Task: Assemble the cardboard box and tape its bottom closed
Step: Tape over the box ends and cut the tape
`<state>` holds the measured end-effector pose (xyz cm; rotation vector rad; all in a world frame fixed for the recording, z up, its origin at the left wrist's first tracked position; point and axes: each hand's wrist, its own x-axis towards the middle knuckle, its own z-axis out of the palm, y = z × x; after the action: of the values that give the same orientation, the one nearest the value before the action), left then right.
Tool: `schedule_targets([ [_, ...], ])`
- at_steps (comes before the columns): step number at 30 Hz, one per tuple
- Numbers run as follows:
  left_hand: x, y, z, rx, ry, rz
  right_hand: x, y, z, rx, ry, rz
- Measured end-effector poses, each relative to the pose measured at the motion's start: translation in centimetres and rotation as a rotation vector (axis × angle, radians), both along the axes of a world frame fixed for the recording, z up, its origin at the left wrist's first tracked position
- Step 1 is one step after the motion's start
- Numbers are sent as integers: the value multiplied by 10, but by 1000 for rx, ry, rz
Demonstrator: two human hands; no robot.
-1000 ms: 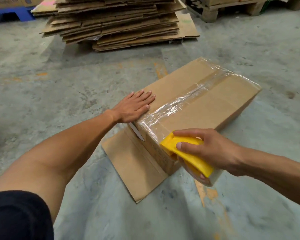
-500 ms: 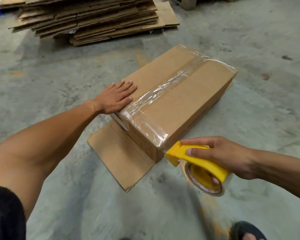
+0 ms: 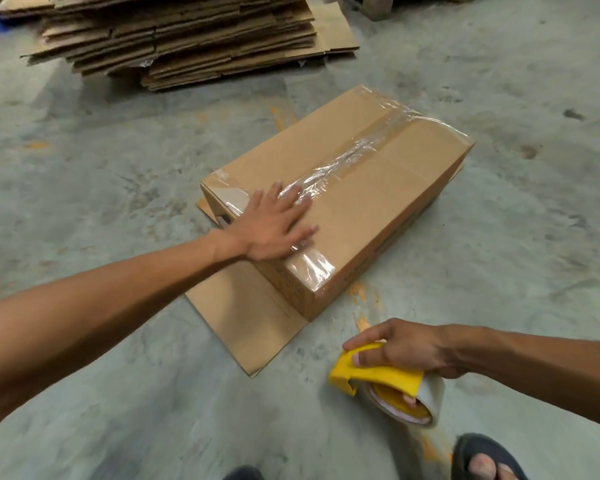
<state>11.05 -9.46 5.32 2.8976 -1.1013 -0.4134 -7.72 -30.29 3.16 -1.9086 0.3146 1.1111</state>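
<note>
A brown cardboard box (image 3: 378,188) lies on the concrete floor with its closed flaps facing up. Clear tape (image 3: 357,150) runs along the centre seam and folds down over the near end. My left hand (image 3: 274,226) lies flat, fingers spread, on the taped seam at the near end of the box. My right hand (image 3: 402,348) grips a yellow tape dispenser (image 3: 378,375) with a roll of clear tape, held low over the floor, apart from the box. One loose flap (image 3: 243,320) lies flat on the floor at the box's near end.
A stack of flattened cardboard boxes (image 3: 174,36) sits on the floor at the back left. A wooden pallet leg (image 3: 378,8) shows at the top. My sandalled foot (image 3: 482,459) is at the bottom right. Orange paint marks the grey concrete floor (image 3: 361,296).
My right hand has pulled the dispenser off the box's near end and down toward me. My left hand has slid from the box's left edge onto the taped seam.
</note>
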Motion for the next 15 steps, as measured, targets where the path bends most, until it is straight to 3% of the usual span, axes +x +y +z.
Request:
schedule_targets([
  [6, -64, -35, -20, 78, -142, -251, 6, 1, -10, -117, -365, 271],
  [12, -54, -7, -25, 103, -199, -326, -9, 0, -14, -290, -577, 978],
  [15, -43, 27, -24, 107, -217, -370, -8, -1, -27, -336, -621, 1233],
])
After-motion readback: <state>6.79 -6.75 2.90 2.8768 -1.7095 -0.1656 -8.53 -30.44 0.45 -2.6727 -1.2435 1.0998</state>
